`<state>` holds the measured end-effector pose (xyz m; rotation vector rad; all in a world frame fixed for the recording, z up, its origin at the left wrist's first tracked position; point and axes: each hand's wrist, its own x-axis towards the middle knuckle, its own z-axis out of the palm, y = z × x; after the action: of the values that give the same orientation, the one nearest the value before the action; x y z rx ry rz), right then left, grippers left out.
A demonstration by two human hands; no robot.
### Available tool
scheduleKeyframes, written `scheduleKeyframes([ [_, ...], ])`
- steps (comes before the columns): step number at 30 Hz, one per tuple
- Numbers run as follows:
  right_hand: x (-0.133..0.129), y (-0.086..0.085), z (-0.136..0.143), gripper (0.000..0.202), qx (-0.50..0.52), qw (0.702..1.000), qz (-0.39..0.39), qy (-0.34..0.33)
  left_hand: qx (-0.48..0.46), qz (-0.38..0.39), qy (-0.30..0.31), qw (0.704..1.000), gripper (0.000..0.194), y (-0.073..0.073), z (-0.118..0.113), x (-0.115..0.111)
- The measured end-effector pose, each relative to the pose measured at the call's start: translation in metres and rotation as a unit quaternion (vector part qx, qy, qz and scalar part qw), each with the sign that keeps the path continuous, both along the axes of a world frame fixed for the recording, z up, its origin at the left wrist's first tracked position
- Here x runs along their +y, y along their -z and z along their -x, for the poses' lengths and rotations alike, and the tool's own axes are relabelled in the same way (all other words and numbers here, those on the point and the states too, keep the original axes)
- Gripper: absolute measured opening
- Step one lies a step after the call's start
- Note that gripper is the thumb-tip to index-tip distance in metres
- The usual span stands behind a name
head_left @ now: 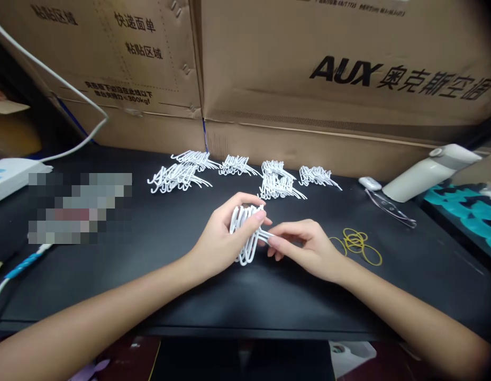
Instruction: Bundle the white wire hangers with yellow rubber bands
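Observation:
A bundle of white bent-wire hooks (246, 253) is wrapped in the fingers and thumb of my left hand (225, 233), with the rounded bends hanging below. My right hand (301, 243) pinches the straight ends of one or more hooks sticking out on the bundle's right side. Behind my hands lie several groups of similar white hooks, among them a left group (176, 177), a middle group (278, 185) and a right group (317, 175). Loose yellow rubber bands (355, 241) rest on the black tabletop (166, 288) just right of my right hand.
Cardboard boxes (269, 69) stand along the back edge. At right are a white bottle (422, 174), a small white case (370, 183), glasses (390, 208) and a teal patterned item (463, 211). A white power strip (15, 177), a cable (66, 61) and a blurred-out object (81, 209) sit left.

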<state>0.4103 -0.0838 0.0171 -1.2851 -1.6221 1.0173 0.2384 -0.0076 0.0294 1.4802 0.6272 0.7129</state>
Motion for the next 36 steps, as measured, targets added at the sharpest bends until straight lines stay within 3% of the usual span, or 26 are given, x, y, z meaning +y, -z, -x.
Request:
scheduleKeyframes([
  [4, -0.004, 0.0, 0.001, 0.021, -0.129, 0.985, -0.112, -0.013, 0.007, -0.033, 0.007, 0.999, 0.029, 0.0, 0.0, -0.004],
  [7, -0.005, 0.006, 0.0, 0.017, -0.198, 0.949, -0.243, -0.013, 0.004, -0.031, 0.01, 0.999, 0.027, 0.001, 0.0, -0.006],
  [10, -0.004, 0.012, -0.001, 0.018, -0.23, 0.924, -0.304, -0.016, 0.005, -0.025, 0.021, 0.999, 0.028, 0.004, 0.0, -0.005],
  [16, -0.005, 0.008, 0.005, 0.014, -0.276, 0.915, -0.295, 0.007, 0.045, -0.072, 0.014, 0.996, 0.028, 0.005, 0.001, -0.006],
  [21, -0.007, 0.011, 0.005, 0.021, -0.347, 0.886, -0.305, -0.027, 0.068, -0.112, 0.04, 0.991, 0.027, 0.0, 0.003, -0.011],
  [26, -0.006, 0.009, -0.002, 0.027, -0.416, 0.854, -0.311, -0.036, 0.037, -0.05, 0.07, 0.996, 0.038, 0.001, 0.002, -0.011],
  [31, -0.005, 0.003, -0.009, 0.026, -0.422, 0.857, -0.294, -0.038, -0.018, 0.027, 0.125, 0.992, 0.044, -0.001, 0.0, -0.009],
  [36, -0.005, 0.003, -0.009, 0.022, -0.41, 0.862, -0.294, -0.041, -0.029, 0.068, 0.124, 0.99, 0.05, -0.001, -0.002, -0.005],
])
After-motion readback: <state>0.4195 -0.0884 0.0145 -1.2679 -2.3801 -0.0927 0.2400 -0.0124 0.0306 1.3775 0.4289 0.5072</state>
